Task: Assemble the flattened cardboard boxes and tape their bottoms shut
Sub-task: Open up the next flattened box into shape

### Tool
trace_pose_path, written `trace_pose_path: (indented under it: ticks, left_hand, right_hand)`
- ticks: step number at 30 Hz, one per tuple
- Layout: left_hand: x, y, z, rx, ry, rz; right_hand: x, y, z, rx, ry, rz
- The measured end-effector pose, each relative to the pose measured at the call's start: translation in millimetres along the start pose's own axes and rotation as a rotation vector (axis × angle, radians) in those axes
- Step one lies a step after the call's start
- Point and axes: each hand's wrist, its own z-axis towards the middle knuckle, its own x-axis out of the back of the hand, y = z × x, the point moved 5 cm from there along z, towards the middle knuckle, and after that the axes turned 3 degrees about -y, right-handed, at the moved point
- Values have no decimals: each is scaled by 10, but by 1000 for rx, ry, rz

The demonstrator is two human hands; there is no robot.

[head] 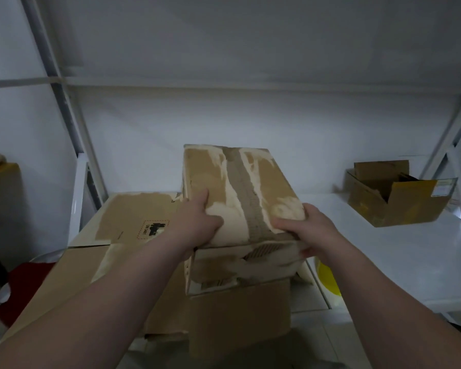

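We saw a rectangular brown cardboard box (213,179), fully assembled, with its closed face turned up. Its paper skin was badly torn. Pale, fuzzy patches showed where the smooth brown layer had peeled away. A matte grey-brown strip of tape (246,187) ran along the centre seam and folded over the near edge. The near side wall was creased and ragged too.

The left grip (197,222) clasped the near left corner, with the thumb laid on the top face and the fingers hidden past the left side. The right grip (313,230) clasped the near right corner, its thumb pressed on top just beside the tape and its fingers curled under the edge. The box sat between the two grips and stretched away from them.

It hung in the middle of the view, over a pile of flattened brown cardboard sheets (133,211), one of which bore a dark printed label. We could not tell whether it touched them. Well apart to the right, an open brown cardboard carton (399,206) stood on the smooth white shelf (383,257).
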Motion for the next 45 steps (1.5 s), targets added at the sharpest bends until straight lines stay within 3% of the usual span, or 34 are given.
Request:
trace_pose_path:
  ticks: [6,8,12,16,19,22,24,27,33,38,41,45]
  left_hand:
    - [-109,-234,-220,217,146,42]
    - [-231,-331,-305,302,108,-14]
    - [-371,-464,-319,487,-59,-348]
    - [-156,-474,63,321,2,206]
    - [187,-491,400,228,102,567]
    - [507,-620,680,202,119,730]
    - [587,-728,795,195,44,707]
    - [571,-807,873,210,-15,494]
    - [703,-759,866,71,118,744]
    - [618,-897,576,84,96,746]
    - [423,-960,363,90,-13,710]
    - [207,-836,307,78,-21,1037]
  right_hand:
    - [-256,-125,253,83,-127,-55]
    - [-373,-12,346,105,-102,-153]
    - [-594,142,415,154,-29,-332]
    - [-814,204,289,67,-131,-320]
    - [-838,255,265,105,-44,-309]
    - [-821,381,251,-14,67,-238]
    - [-841,431,233,-65,105,-181]
    - [-851,394,264,-6,118,-191]
    - [-591,208,444,118,109,-292]
    - [-478,113,678,222,39,-408]
    - [-466,191,744,209,24,-482]
    - [-508,258,761,202,63,-521]
